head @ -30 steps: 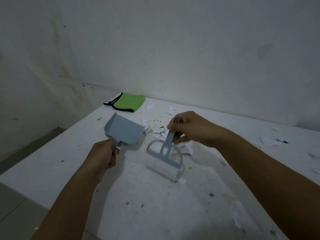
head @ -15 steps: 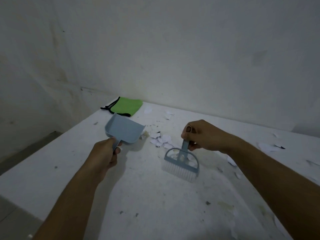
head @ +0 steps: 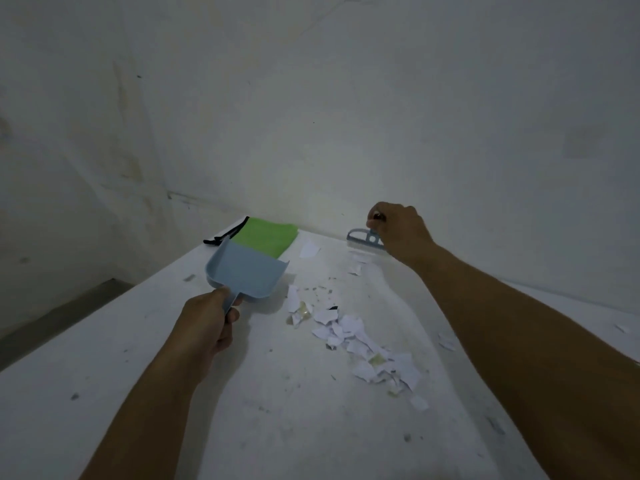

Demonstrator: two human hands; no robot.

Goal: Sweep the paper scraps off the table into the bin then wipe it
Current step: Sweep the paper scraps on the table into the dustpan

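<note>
white counter [head: 145,393], matte, speckled | green cloth [head: 268,233] soft, far corner | blue plastic dustpan [head: 247,271] gripped by left hand [head: 207,327] | right hand [head: 398,230] grips small brush [head: 363,239] at far edge | torn paper scraps [head: 349,332] mid-counter beside pan | risk: fast stroke scatters light scraps past pan lip

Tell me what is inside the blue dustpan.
The blue dustpan, held by the left hand, shows no scraps inside. Its raised far wall hides part of the green cloth behind.
</note>
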